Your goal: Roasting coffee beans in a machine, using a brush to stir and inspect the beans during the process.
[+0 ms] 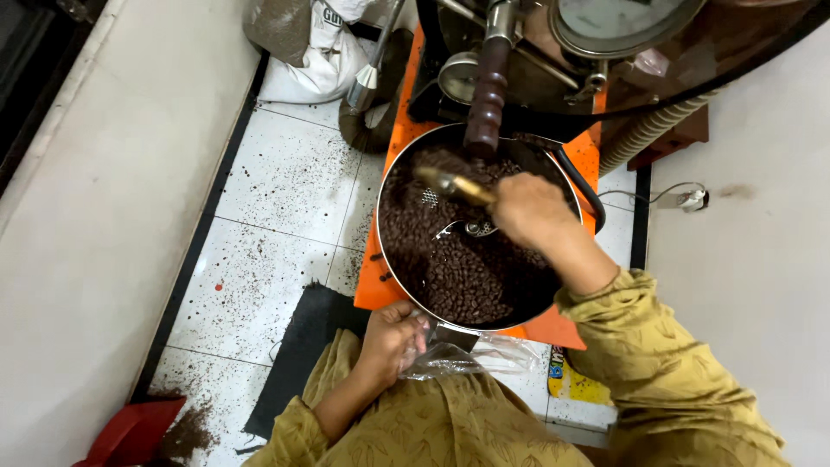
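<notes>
Right hand [529, 210] closed around brass scoop [451, 184] handle; scoop's long axis runs near-horizontal, bowl pointing left, over roasted beans [458, 268] in round cooling tray [386, 259]. Left hand [393, 337] clenched on clear plastic bag [467, 355] below tray rim.

Soft even indoor light, faint shadows, wide-angle edge distortion, slight blur

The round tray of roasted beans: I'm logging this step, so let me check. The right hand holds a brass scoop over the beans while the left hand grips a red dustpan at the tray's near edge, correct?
Not quite. In the head view the left hand grips a clear plastic bag at the round tray's near edge, not a dustpan; the red dustpan lies untouched on the floor. The right hand does hold the brass scoop over the beans.
</notes>
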